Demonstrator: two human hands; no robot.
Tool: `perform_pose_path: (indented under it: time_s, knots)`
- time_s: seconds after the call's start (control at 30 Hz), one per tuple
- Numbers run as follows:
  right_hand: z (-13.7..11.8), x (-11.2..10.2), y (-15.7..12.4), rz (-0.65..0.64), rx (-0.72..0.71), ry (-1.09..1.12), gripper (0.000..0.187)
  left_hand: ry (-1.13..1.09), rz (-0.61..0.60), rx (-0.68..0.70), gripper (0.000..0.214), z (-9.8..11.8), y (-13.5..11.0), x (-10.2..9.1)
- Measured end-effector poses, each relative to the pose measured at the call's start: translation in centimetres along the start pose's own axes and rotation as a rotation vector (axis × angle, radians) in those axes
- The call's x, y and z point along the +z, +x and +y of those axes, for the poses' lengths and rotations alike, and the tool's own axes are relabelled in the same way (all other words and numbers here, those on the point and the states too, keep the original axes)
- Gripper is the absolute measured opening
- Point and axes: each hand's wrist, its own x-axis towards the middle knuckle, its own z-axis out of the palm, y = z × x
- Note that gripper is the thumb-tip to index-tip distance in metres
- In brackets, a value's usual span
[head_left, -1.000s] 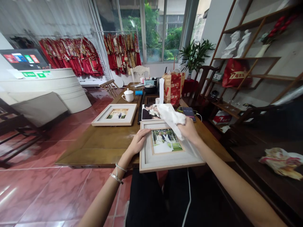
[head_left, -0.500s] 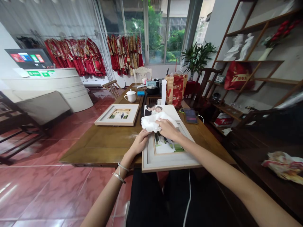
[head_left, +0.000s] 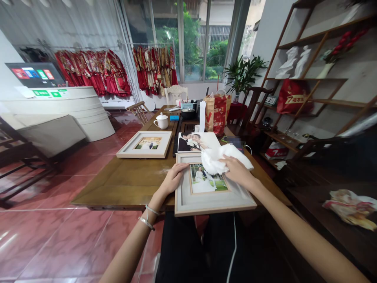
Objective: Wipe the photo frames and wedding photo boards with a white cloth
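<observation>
Right hand (head_left: 237,173) has swept its tissue (head_left: 219,159) from the frame's top-left to its top-right. It clutches the tissue bunched on the frame (head_left: 212,200), which overhangs the table (head_left: 132,181) edge, long axis left-right. Left hand (head_left: 173,179) lies flat, unclenched, on the left rim. Photo (head_left: 194,141) and phone (head_left: 235,141) lie just beyond.

The left hand (head_left: 173,179) rests on the pale wooden picture frame (head_left: 206,201) at its nine o'clock edge; the right hand (head_left: 238,173) grips a crumpled white cloth (head_left: 216,160) over its one o'clock corner.

Bridal studio: racks of red gowns (head_left: 94,72), framed wedding photos (head_left: 145,144)
</observation>
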Motion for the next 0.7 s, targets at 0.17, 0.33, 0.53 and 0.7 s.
perform_pose_path:
  time_s: [0.17, 0.33, 0.53, 0.7]
  knots:
    - [-0.5, -1.6, -6.7, -0.132, 0.025, 0.147, 0.058, 0.002, -0.006, -0.024, 0.04, 0.4, 0.0, 0.0]
    - [0.8, -3.3, -11.3, -0.204, 0.062, 0.26, 0.051, -0.007, -0.006, -0.014, 0.039, 0.4, 0.0, 0.0]
    - [1.3, -2.4, -5.8, -0.059, 0.218, 0.088, 0.055, -0.019, -0.009, -0.012, 0.04, 0.2, 0.1, 0.0]
    - [-0.2, -1.2, 0.0, 0.0, 0.162, 0.015, 0.055, -0.024, -0.01, 0.007, 0.04, 0.0, 0.0, 0.0]
